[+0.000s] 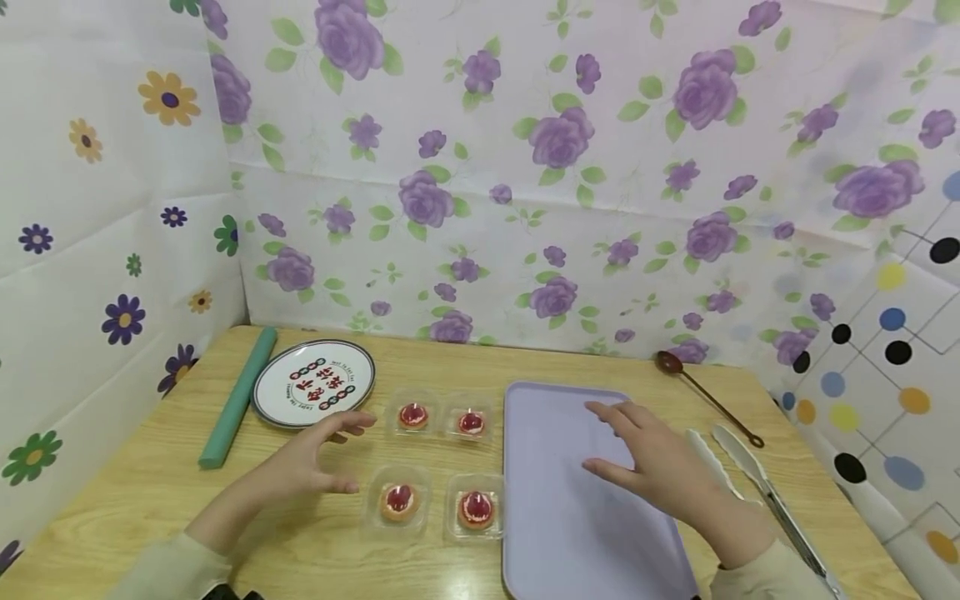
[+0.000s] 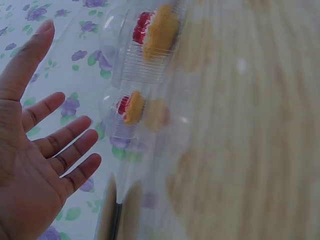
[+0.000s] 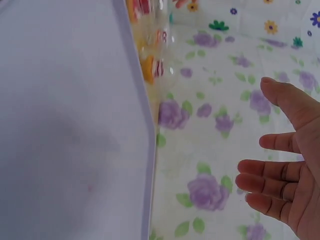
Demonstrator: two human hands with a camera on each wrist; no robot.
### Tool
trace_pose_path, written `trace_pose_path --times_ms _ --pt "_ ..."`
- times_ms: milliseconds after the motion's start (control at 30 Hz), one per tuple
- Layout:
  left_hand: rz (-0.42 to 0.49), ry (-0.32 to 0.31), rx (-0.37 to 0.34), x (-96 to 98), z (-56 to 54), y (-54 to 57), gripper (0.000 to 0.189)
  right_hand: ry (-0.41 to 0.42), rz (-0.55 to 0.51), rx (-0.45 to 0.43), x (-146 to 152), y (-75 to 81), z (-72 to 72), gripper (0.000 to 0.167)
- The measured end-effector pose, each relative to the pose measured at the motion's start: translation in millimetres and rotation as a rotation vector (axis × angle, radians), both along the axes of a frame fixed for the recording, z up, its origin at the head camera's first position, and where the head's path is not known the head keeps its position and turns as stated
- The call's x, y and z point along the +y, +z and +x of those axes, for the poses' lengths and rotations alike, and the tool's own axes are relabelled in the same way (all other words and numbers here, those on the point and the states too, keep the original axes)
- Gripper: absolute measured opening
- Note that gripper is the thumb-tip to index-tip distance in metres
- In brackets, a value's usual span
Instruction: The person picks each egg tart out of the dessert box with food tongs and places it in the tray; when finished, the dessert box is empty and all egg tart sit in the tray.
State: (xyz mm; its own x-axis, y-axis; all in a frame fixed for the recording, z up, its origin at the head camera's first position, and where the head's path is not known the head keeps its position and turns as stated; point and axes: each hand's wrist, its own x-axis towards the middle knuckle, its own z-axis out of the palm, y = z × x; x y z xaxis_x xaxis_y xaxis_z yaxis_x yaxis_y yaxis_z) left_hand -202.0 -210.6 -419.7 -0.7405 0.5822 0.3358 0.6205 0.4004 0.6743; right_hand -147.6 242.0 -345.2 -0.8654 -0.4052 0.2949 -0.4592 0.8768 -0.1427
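Several small fruit tarts in clear plastic boxes sit mid-table in the head view; the front-left tart (image 1: 399, 502) and front-right tart (image 1: 476, 509) are nearer, with a back-left tart (image 1: 413, 416) and a back-right tart (image 1: 471, 422) behind. My left hand (image 1: 303, 462) hovers left of the boxes, fingers relaxed and holding nothing. Over the lavender tray (image 1: 555, 533) hangs my right hand (image 1: 660, 458), thumb and fingers spread, also holding nothing. The left wrist view shows the left palm (image 2: 30, 170) beside a boxed tart (image 2: 159, 32).
A white plate (image 1: 273, 387) with red lettering lies at the back left beside a green roll (image 1: 240, 396). To the right of the tray are metal tongs (image 1: 780, 500) and a brown ladle (image 1: 705, 392). Flowered cloth (image 1: 480, 208) lines the back.
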Motion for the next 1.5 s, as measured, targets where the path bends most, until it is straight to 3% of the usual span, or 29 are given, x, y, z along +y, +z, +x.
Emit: trace_pose_path --times_ms 167,333,533,800,1200,1500 --pt "-0.035 0.014 -0.030 -5.9 6.5 -5.6 0.073 0.089 -0.001 0.010 -28.6 2.7 -1.6 0.062" --pt "-0.014 -0.001 -0.081 -7.7 10.9 -10.7 0.072 0.164 -0.002 0.012 -50.6 1.1 -4.2 0.059" --pt "-0.016 -0.037 -0.065 -6.4 11.5 -19.1 0.076 0.216 0.006 -0.032 -71.7 -3.5 -7.0 0.059" --pt "-0.043 -0.026 -0.127 -1.5 19.4 -18.6 0.079 0.314 0.035 -0.024 -100.8 -8.1 -10.1 0.059" --pt "-0.111 0.011 -0.153 1.2 22.9 -19.9 0.086 0.367 0.092 -0.099 -139.2 -13.1 -14.1 0.057" --pt "-0.179 0.047 -0.099 5.8 21.0 -24.3 0.089 0.392 0.175 -0.136 -169.0 -25.4 -19.8 0.065"
